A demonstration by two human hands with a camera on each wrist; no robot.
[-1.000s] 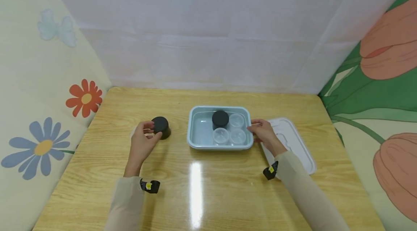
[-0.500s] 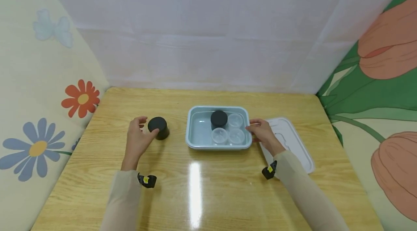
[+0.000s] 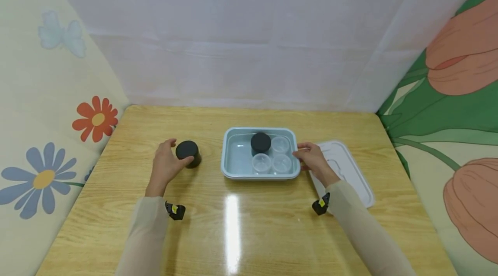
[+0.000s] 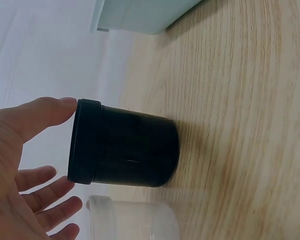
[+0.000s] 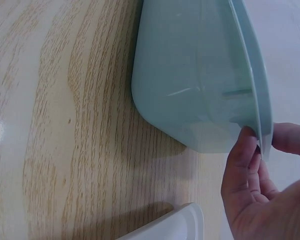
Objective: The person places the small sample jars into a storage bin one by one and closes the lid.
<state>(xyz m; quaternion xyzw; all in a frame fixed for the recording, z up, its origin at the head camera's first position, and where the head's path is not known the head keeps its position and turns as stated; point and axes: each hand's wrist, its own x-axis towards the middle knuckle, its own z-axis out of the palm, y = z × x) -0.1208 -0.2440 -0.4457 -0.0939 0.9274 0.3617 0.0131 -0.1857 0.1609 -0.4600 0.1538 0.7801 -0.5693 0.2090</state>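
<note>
On the left of the table, a black lidded jar (image 3: 188, 153) stands upright. My left hand (image 3: 165, 163) is beside it with thumb and fingers spread. In the left wrist view, the thumb tip is at one edge of the black jar's (image 4: 127, 145) lid and a fingertip is right by the opposite edge. A translucent jar (image 4: 132, 220) stands behind it, hidden by the hand in the head view. At centre, a light blue plastic box (image 3: 237, 155) holds another black jar (image 3: 260, 142) and several translucent jars (image 3: 282, 163). My right hand (image 3: 313, 160) pinches its right rim.
A white lid (image 3: 348, 172) lies flat on the wooden table (image 3: 272, 232), right of the box and partly under the right forearm. A pale cloth (image 3: 233, 51) hangs behind the table, with flower-printed cloths at both sides.
My left hand has shifted slightly left and its fingers have spread wider around the black jar. The right hand keeps its hold on the box rim.
</note>
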